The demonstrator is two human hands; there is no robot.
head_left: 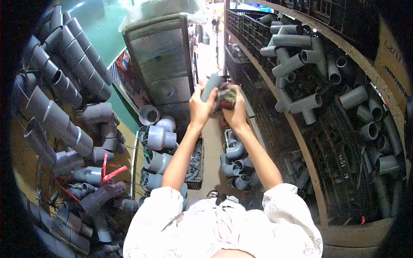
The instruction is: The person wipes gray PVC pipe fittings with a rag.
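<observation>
Both of my arms reach forward over the aisle. My left hand (201,107) is wrapped round a grey pipe fitting (211,87), held up at a tilt. Beside it, my right hand (236,110) grips a dark, crumpled cloth (226,96) with red and green patches. The cloth is against or very near the right side of the fitting; the exact contact is blurred.
Grey pipe fittings (60,116) are stacked along the left wall. Black crates (247,32) and more fittings (292,64) fill the right shelves. A framed panel (161,60) stands ahead on the left. A basket (197,185) lies on the floor below.
</observation>
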